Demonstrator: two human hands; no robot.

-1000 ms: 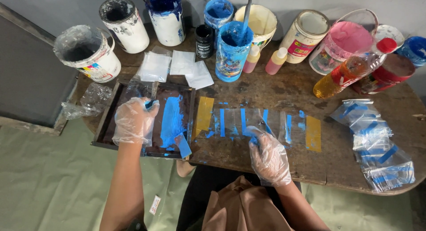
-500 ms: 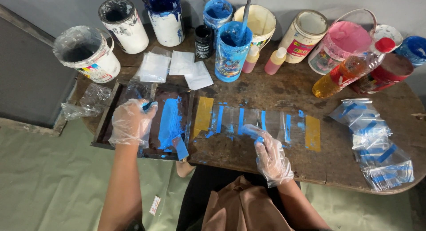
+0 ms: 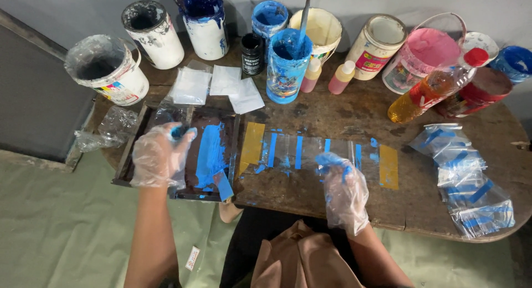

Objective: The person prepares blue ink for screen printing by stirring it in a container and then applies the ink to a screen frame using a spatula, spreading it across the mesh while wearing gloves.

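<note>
A worn wooden table point(image 3: 343, 116) stained with blue paint is seen from above, with paint tubs lined along its far edge. At the left, a dark printing frame point(image 3: 183, 149) smeared with blue ink is held down by the gloved left hand point(image 3: 159, 158), its fingers curled over a blue-tipped tool. Near the middle, a clear plastic sheet point(image 3: 310, 152) with blue stripes is pressed flat by the gloved right hand point(image 3: 343, 191), fingers together. Printed plastic bags point(image 3: 465, 177) are piled at the right.

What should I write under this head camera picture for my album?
Gloved left hand rests on a blue-smeared printing frame; gloved right hand touches a clear bag below paint pots.
</note>
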